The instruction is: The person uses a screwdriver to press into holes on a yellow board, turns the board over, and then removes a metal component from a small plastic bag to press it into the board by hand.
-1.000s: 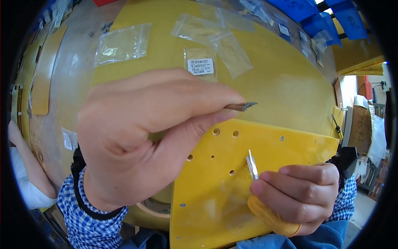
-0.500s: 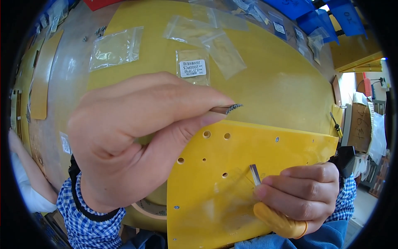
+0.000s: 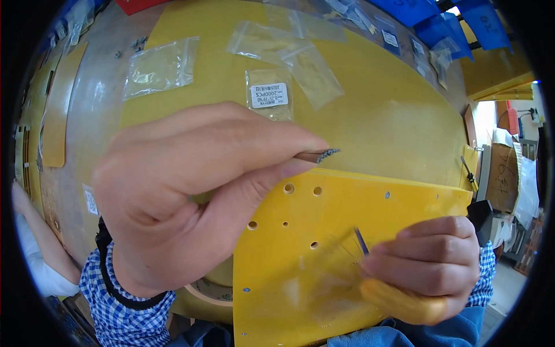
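My left hand (image 3: 202,179) is closed in a pinch of thumb and forefinger over the far left corner of a yellow plate (image 3: 277,266). Between those fingertips is a bundle of thin pins (image 3: 328,155), its dotted grey ends poking out to the right. Low above the plate's right part, my right hand (image 3: 430,269) is closed on a slim bundle of fine metal pins (image 3: 361,240). Several hair-thin ones splay out from it to the left. A yellow-orange finger cot (image 3: 399,301) on that hand is smeared by motion. Round holes and small dots mark the plate.
Clear zip bags (image 3: 162,68) and a labelled bag (image 3: 269,95) lie beyond the plate. A tape roll (image 3: 211,292) sits by its left edge. Blue bins (image 3: 442,34) stand far right, near a screwdriver (image 3: 469,173). Another person's arm (image 3: 46,243) is at left.
My right hand has shifted slightly right and turned, so its pin bundle shows narrower and darker, with more fine pins fanned out. My left hand has barely moved.
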`<state>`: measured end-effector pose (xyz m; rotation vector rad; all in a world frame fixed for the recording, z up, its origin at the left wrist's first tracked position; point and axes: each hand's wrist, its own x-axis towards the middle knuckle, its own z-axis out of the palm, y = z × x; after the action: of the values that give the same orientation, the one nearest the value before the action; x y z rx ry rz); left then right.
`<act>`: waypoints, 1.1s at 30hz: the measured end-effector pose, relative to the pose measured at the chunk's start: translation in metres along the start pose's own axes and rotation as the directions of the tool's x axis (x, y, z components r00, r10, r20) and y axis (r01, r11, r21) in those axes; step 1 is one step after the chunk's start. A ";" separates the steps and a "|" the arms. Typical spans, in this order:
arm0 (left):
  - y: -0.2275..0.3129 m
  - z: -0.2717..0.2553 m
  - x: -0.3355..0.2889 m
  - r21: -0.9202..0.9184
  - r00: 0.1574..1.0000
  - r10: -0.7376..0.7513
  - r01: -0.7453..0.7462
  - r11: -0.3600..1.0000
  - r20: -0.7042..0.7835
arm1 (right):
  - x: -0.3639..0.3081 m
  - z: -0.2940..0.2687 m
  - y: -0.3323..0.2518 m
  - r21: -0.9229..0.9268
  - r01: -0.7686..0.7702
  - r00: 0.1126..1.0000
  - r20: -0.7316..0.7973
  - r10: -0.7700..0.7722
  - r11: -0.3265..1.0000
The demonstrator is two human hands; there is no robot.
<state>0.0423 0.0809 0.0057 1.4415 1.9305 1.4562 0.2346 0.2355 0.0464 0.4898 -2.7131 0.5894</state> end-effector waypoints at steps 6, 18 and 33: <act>-0.002 0.000 -0.003 0.009 1.000 0.007 -0.007 1.000 0.005 | -0.002 0.003 -0.001 0.159 -0.081 0.996 -0.012 0.084 0.984; -0.001 -0.001 -0.001 -0.023 1.000 0.018 -0.018 1.000 0.007 | 0.000 0.001 -0.007 -0.173 0.059 0.998 0.026 -0.055 0.983; -0.002 0.000 -0.003 0.005 1.000 -0.001 0.001 1.000 -0.010 | 0.001 -0.003 -0.002 0.104 -0.078 0.996 0.046 0.073 0.992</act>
<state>0.0428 0.0786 0.0028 1.4381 1.9414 1.4623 0.2348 0.2350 0.0504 0.4319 -2.7613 0.7540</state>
